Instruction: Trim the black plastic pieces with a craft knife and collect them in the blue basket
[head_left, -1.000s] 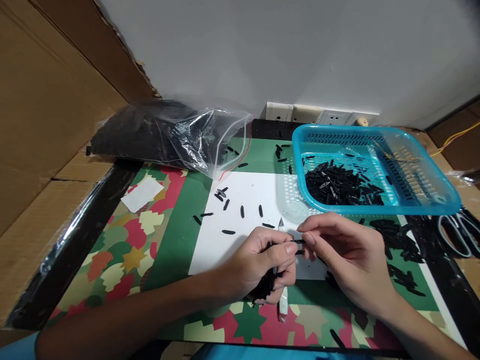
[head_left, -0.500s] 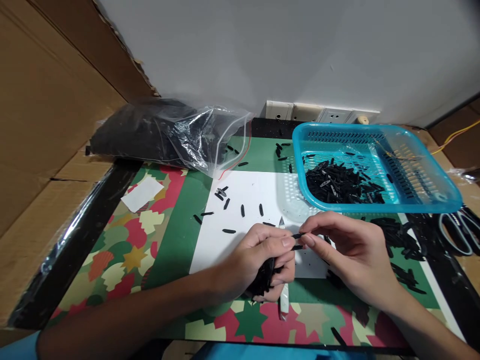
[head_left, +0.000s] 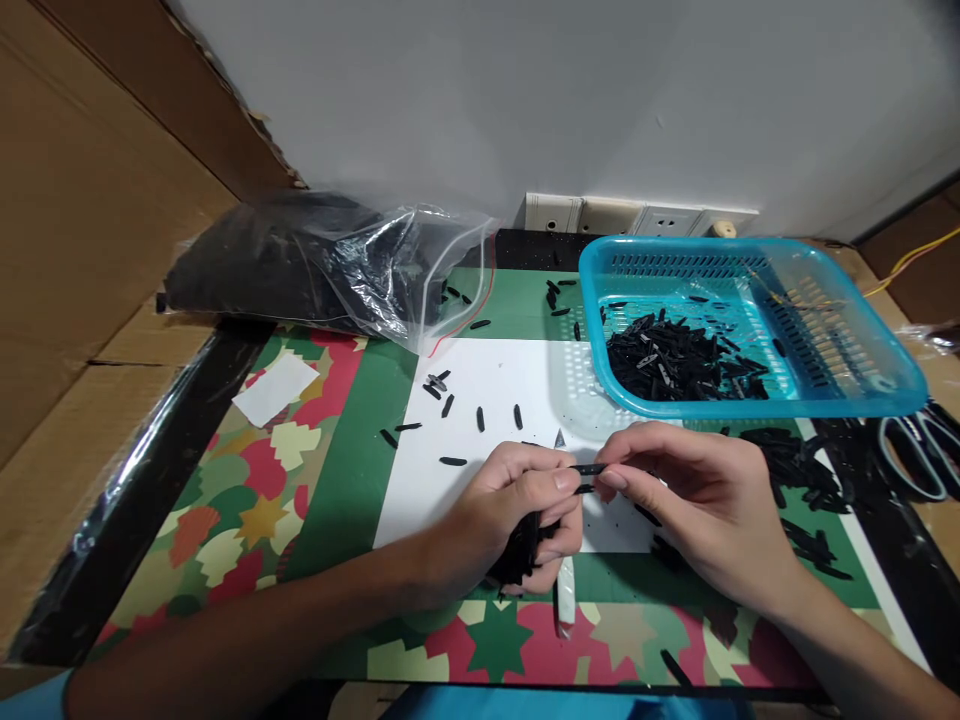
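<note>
My left hand [head_left: 525, 510] is closed around a bunch of small black pieces [head_left: 517, 552], with its thumb and forefinger pinching one end of a slim black piece [head_left: 589, 469]. The thumb and forefinger of my right hand [head_left: 694, 500] pinch the other end of that piece. A second black tip pokes out just below it. Under my hands lies a white sheet [head_left: 420, 500] with several loose black pieces on it. A white-handled knife [head_left: 565, 595] lies partly hidden beneath my left hand.
A blue basket [head_left: 637, 408] with many black pieces stands at the back right, scissors [head_left: 911, 460] beside it. More black pieces [head_left: 810, 470] lie near its front edge. A clear bag [head_left: 322, 270] of black material rests at the back left. Wall sockets [head_left: 615, 216] are behind.
The view has shifted slightly. Between my fingertips, more of the black piece shows, as my hands are a little farther apart. Both hands keep their grip.
</note>
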